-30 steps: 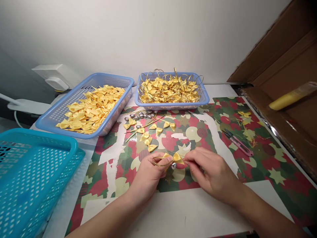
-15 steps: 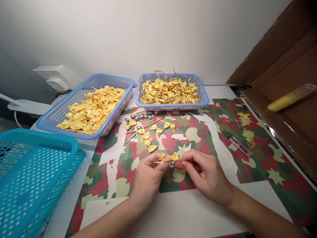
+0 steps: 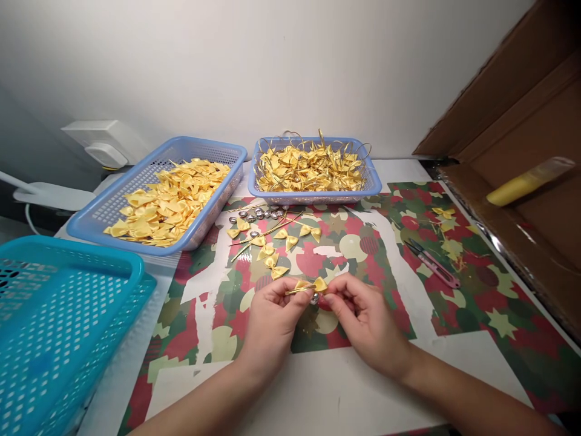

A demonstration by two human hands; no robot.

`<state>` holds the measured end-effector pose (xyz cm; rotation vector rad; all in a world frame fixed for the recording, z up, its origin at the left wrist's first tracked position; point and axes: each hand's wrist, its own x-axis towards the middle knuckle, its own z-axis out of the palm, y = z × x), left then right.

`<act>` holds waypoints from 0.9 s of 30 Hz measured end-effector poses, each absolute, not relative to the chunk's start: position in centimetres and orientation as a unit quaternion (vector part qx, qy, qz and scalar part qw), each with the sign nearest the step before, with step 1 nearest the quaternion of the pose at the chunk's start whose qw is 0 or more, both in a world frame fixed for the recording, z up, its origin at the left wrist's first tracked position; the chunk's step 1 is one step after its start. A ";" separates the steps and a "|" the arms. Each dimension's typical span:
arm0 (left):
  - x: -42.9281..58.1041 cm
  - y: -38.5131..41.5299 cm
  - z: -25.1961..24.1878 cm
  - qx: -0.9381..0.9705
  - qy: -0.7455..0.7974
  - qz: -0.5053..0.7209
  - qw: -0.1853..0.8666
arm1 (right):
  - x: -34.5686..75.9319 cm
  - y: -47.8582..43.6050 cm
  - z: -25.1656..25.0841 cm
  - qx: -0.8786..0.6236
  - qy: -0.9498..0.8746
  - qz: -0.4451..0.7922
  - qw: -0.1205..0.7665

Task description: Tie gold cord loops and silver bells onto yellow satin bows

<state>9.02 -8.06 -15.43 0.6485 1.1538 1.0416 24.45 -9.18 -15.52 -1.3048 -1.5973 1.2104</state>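
Between my hands is a yellow satin bow (image 3: 320,284) with a silver jingle bell (image 3: 315,298) hanging just under it. My left hand (image 3: 276,315) pinches the bow's left side, along with gold cord (image 3: 295,291) that pokes out past the fingers. The fingers of my right hand (image 3: 363,318) are pinched close at the bow's right edge; what lies between those fingertips is too small to make out. Just beyond lie several loose bows (image 3: 287,240), small silver bells (image 3: 259,212) and cut gold cords (image 3: 265,235).
A blue basket (image 3: 181,244) of plain bows stands at the back left. Another blue basket (image 3: 313,197) holds bows with gold loops. A turquoise basket (image 3: 136,266) sits at the left edge. Pink-handled thread snips (image 3: 436,266) lie right, near a cardboard box (image 3: 508,91).
My right hand has moved a little left, closer to the bow and my left hand. The gold cord by the left fingers shows less of its loop. The bow stays held.
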 end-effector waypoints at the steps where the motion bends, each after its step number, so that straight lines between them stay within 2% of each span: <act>1: 9.0 -8.0 -15.4 0.289 0.515 0.456 0.666 | 24.4 -9.2 -15.6 -0.510 -0.615 0.477 0.367; 17: 8.8 -7.5 -15.7 0.303 0.547 0.417 0.659 | 24.1 -8.9 -16.2 -0.504 -0.572 0.529 0.373; 21: 8.8 -7.5 -15.3 0.298 0.558 0.414 0.654 | 24.3 -8.7 -15.7 -0.507 -0.640 0.456 0.355; 27: 8.7 -7.7 -15.3 0.330 0.553 0.415 0.643 | 24.5 -8.3 -15.8 -0.477 -0.730 0.307 0.381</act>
